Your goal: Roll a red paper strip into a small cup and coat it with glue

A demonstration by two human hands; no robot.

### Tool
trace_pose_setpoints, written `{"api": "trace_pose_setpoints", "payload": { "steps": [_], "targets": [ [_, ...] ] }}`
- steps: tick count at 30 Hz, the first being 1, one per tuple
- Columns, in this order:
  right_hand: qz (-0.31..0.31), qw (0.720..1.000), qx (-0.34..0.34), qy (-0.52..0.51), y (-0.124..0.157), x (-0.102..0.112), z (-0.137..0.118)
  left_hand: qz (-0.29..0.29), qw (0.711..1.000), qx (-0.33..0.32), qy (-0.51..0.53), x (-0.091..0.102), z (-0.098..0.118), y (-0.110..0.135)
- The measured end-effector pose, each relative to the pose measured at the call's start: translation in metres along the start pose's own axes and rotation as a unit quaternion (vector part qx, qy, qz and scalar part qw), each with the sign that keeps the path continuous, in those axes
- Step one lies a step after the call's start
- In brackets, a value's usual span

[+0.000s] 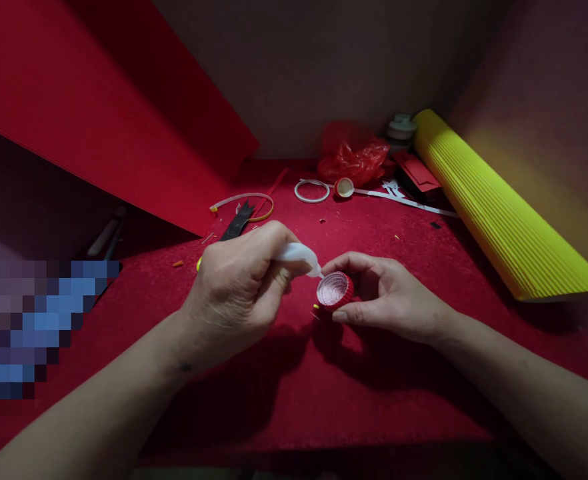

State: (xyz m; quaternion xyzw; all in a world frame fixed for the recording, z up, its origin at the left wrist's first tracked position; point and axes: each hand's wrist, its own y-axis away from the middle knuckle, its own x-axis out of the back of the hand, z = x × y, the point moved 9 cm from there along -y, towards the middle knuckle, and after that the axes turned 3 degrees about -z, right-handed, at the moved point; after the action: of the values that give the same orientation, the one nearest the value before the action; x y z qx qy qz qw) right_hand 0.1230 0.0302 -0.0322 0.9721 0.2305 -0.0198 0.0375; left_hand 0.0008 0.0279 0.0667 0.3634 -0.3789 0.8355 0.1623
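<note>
My left hand (pixel 247 283) is closed around a white glue bottle (pixel 299 258), whose narrow nozzle points down to the right. The nozzle tip is at the upper left rim of a small red cup of coiled corrugated paper (pixel 335 290). Whitish coating shows on the cup's ringed inside. My right hand (pixel 387 293) grips this cup by its right side between thumb and fingers, its hollow side tilted toward me. Most of the bottle is hidden in my left fist.
Large red corrugated sheet (pixel 139 120) leans at left; a yellow corrugated roll (pixel 504 220) lies at right. Behind my hands are a white paper ring (pixel 312 191), another small cup (pixel 344 188), a red plastic bag (pixel 354 157), a lidded jar (pixel 401 128), and a black strip (pixel 238 221).
</note>
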Motion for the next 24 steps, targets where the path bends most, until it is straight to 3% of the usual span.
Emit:
{"api": "trace_pose_setpoints", "payload": {
  "steps": [10, 19, 24],
  "targets": [
    [0.001, 0.999, 0.022, -0.036, -0.001, 0.002, 0.001, -0.039, 0.999, -0.016, 0.012, -0.015, 0.005, 0.001],
    [0.008, 0.999, 0.023, -0.021, 0.001, 0.003, 0.001, -0.005, 1.000, -0.023, -0.010, -0.002, 0.005, 0.000],
    [0.000, 1.000, 0.020, -0.024, 0.001, 0.003, 0.002, -0.021, 0.999, 0.002, 0.027, -0.007, 0.006, 0.000]
  ]
}}
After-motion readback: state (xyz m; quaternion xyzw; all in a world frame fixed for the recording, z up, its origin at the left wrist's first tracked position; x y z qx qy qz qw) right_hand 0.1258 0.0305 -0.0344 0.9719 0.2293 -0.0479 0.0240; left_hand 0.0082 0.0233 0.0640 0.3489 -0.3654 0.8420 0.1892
